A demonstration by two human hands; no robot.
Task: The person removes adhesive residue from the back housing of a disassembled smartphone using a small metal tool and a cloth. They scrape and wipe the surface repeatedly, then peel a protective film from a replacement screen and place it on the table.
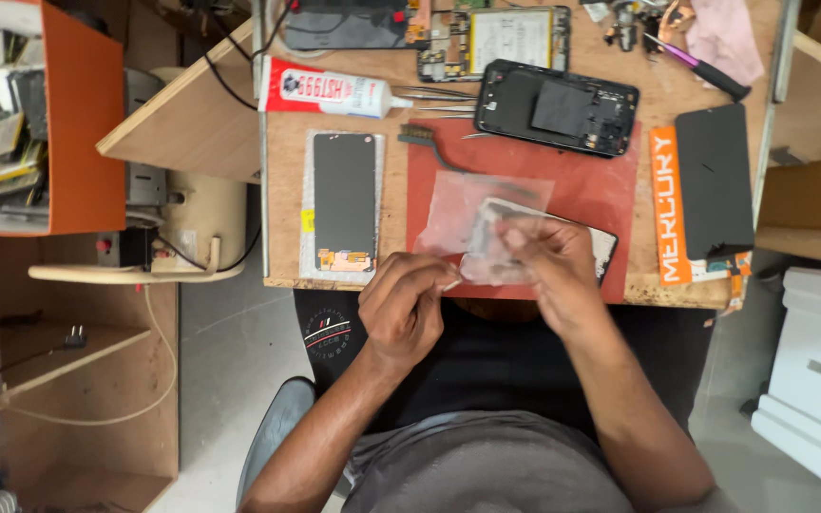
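At the lower centre of the frame the person's left hand (403,306) is curled almost closed, thumb and forefinger pinching a corner of a clear, thin plastic film (486,220), while the right hand (545,258) is closed loosely round a flat black phone display panel (602,249) and the film's near edge, holding both just above the front edge of the bench. The film stands partly lifted off the panel, so the step in hand looks like peeling a protective sheet; the next move would seem to call for a slow, even pull with the panel kept steady and its face untouched. Under the hands lies a red rectangular work mat (601,190) on the worn plywood benchtop (287,123). Left of the mat rests a second black screen with an orange flex cable (344,204); further up lie a small wire brush (422,139), an opened black phone frame (557,106), metal tweezers (434,93) and a white-and-red glue tube (330,90). At the upper left an orange-sided bin of spare parts (78,123) stands over a bare floor with trailing cables.
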